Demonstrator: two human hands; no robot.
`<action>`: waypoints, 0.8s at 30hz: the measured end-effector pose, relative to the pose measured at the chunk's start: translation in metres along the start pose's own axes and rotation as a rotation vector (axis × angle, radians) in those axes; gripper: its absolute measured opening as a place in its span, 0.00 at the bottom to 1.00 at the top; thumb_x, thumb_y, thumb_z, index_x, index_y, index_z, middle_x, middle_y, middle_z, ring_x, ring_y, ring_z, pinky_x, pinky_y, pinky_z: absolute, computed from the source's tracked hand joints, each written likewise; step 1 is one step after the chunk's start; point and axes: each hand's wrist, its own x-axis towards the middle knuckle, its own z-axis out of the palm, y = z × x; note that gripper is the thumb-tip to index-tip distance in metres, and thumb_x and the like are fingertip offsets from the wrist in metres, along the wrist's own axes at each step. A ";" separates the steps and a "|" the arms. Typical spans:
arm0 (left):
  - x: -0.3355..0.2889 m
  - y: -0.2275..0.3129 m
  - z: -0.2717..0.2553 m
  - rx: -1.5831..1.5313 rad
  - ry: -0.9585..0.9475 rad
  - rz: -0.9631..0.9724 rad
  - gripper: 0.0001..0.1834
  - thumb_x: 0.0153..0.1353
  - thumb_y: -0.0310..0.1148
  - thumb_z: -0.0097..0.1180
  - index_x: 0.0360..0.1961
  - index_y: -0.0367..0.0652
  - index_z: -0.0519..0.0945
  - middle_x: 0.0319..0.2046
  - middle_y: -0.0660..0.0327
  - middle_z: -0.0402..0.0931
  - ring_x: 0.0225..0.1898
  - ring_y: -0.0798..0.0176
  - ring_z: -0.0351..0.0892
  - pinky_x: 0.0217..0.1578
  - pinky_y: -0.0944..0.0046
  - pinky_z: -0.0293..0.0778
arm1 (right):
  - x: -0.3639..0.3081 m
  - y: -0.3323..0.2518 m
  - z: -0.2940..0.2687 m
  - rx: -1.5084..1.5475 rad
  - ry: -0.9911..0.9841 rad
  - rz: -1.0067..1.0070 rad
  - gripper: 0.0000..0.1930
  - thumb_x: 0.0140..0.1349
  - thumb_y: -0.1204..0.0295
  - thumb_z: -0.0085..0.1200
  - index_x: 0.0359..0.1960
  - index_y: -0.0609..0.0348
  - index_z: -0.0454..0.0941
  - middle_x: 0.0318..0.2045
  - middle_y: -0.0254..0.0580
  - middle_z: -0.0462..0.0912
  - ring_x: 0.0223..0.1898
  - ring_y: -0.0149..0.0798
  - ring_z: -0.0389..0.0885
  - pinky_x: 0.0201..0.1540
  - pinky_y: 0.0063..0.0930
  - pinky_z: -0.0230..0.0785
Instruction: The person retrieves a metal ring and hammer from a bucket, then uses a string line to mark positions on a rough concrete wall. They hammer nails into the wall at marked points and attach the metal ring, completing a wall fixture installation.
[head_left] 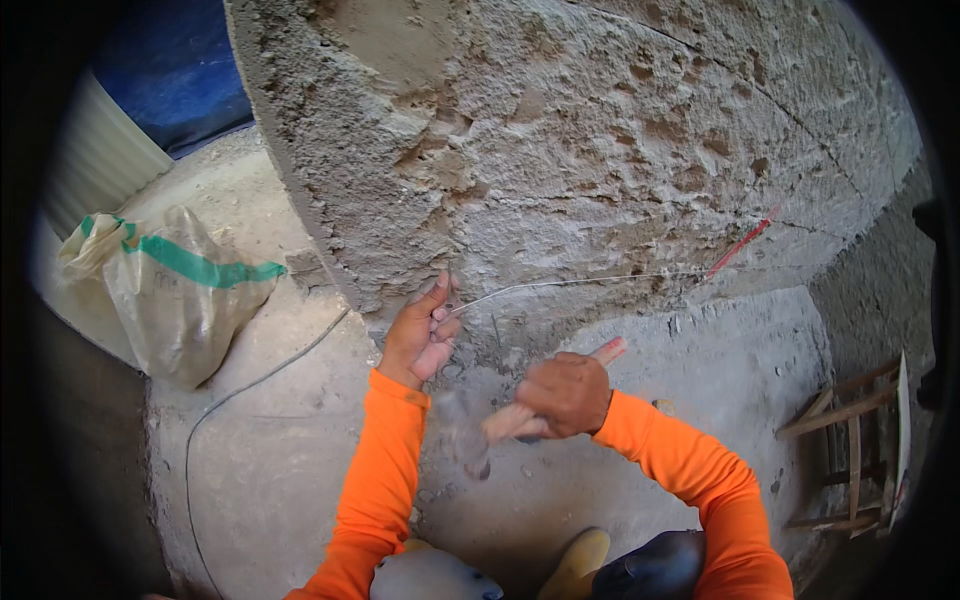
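Note:
My left hand (425,325) is pinched closed low against the rough wall (560,150), near its left corner. A thin white string (560,283) runs from its fingers to the right along the wall. Something small and thin shows at the fingertips, too small to name surely. My right hand (568,393) grips the wooden handle of a hammer (508,422), whose handle end is reddish. The hammer's head is smeared by motion, below and right of my left hand. At the string's far end, a red strand (740,248) slants across the wall.
A whitish woven sack (190,310) with a green stripe slumps at left. A grey cable (265,375) curves over the concrete floor (280,470). A wooden frame (850,440) stands at right. Corrugated sheet (105,155) and blue sheeting (180,70) are at upper left.

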 end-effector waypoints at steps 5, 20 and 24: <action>-0.007 0.001 0.008 0.139 0.103 -0.012 0.12 0.70 0.40 0.60 0.44 0.43 0.80 0.23 0.75 0.68 0.21 0.79 0.62 0.21 0.76 0.58 | 0.018 -0.018 0.003 -0.080 -0.046 0.458 0.19 0.55 0.47 0.64 0.31 0.46 0.75 0.23 0.35 0.75 0.24 0.43 0.80 0.25 0.39 0.71; 0.002 0.002 -0.004 0.067 -0.027 -0.003 0.15 0.69 0.42 0.62 0.45 0.41 0.79 0.19 0.75 0.63 0.17 0.80 0.57 0.18 0.77 0.52 | 0.023 -0.025 -0.012 0.112 0.058 -0.047 0.20 0.65 0.48 0.58 0.33 0.53 0.76 0.24 0.46 0.82 0.25 0.53 0.83 0.24 0.49 0.71; 0.004 0.001 -0.003 0.077 0.068 0.008 0.11 0.68 0.37 0.63 0.46 0.43 0.79 0.31 0.72 0.75 0.20 0.80 0.61 0.18 0.76 0.54 | 0.021 -0.013 -0.001 -0.040 -0.094 0.428 0.20 0.59 0.47 0.62 0.33 0.50 0.76 0.24 0.40 0.78 0.24 0.48 0.82 0.25 0.44 0.71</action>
